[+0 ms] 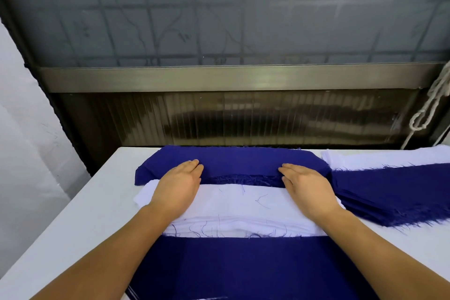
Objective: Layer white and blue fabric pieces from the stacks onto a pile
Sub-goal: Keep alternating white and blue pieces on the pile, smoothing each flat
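While the pile sits in the middle of the tabletop (80, 221), its layers show in bands running from the near edge to the far one. Nearest the person lies a broad blue sheet (243, 268) that reaches the near edge, its raw far hem shedding loose threads. On top of it, further in, rests the white piece (241, 204), flat and lightly flecked with blue lint. Both forearms cross these bands so the hands can reach the newest layer.

Beyond the white band lies the top blue piece (231, 161), spread toward the far edge of the tabletop, its frayed near hem lying across the white. The left hand (177, 185) and the right hand (309, 190) are set well apart, toward the two ends of that hem, fingers straight and together, palms down. They grip nothing; the fingertips press on the blue cloth while the heels of the palms rest on the white. That wide, flat placement looks meant to smooth the blue piece and keep it square to the layers below, so I judge the step in hand to be settling this layer, not fetching another.

Toward the right edge of the tabletop lie the supplies: a blue stack (389, 192) fanned out just beside the pile, and behind it, nearer the far right corner, a white stack (379, 158). They sit within easy reach of the right hand, probably so each next piece can be drawn across without shifting the pile.
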`<state>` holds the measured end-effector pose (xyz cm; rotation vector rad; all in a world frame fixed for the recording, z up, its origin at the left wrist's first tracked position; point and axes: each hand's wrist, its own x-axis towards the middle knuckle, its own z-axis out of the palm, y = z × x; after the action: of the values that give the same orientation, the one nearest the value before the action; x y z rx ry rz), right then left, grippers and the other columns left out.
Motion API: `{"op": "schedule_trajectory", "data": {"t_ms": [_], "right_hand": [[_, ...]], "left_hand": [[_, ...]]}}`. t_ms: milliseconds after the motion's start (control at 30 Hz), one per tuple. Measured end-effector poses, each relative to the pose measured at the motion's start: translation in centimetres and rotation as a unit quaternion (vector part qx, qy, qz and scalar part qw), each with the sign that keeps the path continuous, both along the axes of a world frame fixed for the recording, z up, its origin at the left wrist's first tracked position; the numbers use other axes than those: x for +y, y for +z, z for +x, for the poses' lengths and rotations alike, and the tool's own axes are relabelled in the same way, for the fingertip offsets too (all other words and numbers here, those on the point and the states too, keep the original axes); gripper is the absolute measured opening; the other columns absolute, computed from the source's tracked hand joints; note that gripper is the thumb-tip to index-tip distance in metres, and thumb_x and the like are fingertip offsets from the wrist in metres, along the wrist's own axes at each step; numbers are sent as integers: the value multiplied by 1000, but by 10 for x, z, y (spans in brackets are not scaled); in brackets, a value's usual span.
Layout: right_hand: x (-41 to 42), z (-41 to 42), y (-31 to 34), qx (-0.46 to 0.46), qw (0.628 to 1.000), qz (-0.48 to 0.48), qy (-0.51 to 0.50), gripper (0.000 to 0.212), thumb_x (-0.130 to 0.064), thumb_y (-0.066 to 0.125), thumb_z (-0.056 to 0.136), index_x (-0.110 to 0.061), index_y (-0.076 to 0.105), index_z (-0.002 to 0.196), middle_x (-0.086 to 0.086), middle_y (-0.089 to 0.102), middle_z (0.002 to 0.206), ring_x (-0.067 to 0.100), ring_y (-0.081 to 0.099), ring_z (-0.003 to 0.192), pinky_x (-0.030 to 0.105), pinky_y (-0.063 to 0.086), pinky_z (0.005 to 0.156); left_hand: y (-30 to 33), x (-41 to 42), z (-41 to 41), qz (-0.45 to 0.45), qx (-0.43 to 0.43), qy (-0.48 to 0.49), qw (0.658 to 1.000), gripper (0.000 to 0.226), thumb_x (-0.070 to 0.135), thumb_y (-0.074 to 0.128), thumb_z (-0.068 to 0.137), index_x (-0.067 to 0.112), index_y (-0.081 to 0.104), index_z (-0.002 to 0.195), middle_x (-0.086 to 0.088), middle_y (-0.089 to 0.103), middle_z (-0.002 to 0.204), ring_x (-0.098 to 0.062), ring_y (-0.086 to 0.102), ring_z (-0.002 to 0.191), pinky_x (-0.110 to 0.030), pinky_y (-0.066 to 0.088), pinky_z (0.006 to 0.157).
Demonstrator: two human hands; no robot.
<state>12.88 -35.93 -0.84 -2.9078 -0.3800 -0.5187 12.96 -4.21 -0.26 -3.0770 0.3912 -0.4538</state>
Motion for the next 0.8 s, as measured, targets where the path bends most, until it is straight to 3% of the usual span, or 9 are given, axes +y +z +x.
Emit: {"op": "schedule_trajectory", "data": {"t_ms": [100, 167, 233, 300, 433, 567, 700, 800], "right_hand": [[1, 0, -3, -15, 999, -45, -9, 32, -18, 54, 98, -18, 62, 129, -2, 58, 136, 14, 56, 124, 26, 43, 102], [2, -1, -2, -27, 998, -57, -23, 22, -16, 55, 96, -16, 70, 111, -1, 69, 117, 17, 66, 105, 29, 54, 86], [3, -2, 0, -35, 997, -63, -35, 19, -17, 52, 96, -16, 71, 101, -3, 71, 101, 16, 68, 90, 31, 55, 72], [5, -2, 2, -36, 996, -66, -45, 21, -20, 50, 98, -17, 70, 97, -4, 71, 94, 16, 67, 83, 32, 54, 65], [7, -3, 5, -71, 995, -45, -45, 11, -17, 63, 90, -16, 68, 81, -4, 65, 74, 17, 61, 62, 32, 49, 48], [7, -8, 8, -109, 994, -9, -24, 15, -8, 73, 78, -16, 63, 70, -5, 58, 64, 17, 54, 54, 28, 39, 40], [4, -7, 6, -97, 994, 45, -23, 20, -7, 75, 73, -20, 59, 71, -9, 57, 68, 14, 53, 60, 20, 29, 45], [0, -6, 4, -81, 994, 75, 1, 9, -17, 73, 83, -21, 69, 90, -11, 66, 87, 13, 62, 80, 19, 39, 59]], "left_hand": [[-5, 0, -5, 33, -41, 0, 999, 45, 14, 58, 94, 17, 51, 139, -1, 48, 146, -17, 46, 134, -31, 41, 107], [-3, -4, -10, 34, -66, -16, 997, 42, 3, 78, 72, 12, 71, 112, -6, 69, 117, -22, 67, 105, -33, 57, 82], [-1, -5, -11, 49, -95, -26, 994, 40, -3, 85, 53, 10, 75, 89, -6, 74, 88, -23, 72, 76, -31, 59, 59], [2, -6, -13, 43, -105, -22, 993, 37, -4, 84, 51, 10, 74, 84, -4, 71, 76, -22, 68, 63, -30, 56, 50], [2, -8, -17, 39, -105, -5, 994, 28, 1, 81, 59, 16, 67, 79, 2, 59, 63, -14, 53, 52, -26, 42, 43], [7, -10, -21, 19, -123, 2, 992, 32, 0, 83, 57, 16, 59, 69, 4, 51, 57, -13, 44, 47, -24, 29, 39], [6, -8, -20, -9, -135, -16, 991, 28, 4, 84, 63, 17, 60, 71, 4, 52, 59, -13, 46, 49, -26, 39, 40], [3, -4, -19, -19, -145, -41, 988, 31, 11, 85, 67, 14, 73, 96, 3, 63, 72, -16, 56, 59, -27, 49, 47]]}}
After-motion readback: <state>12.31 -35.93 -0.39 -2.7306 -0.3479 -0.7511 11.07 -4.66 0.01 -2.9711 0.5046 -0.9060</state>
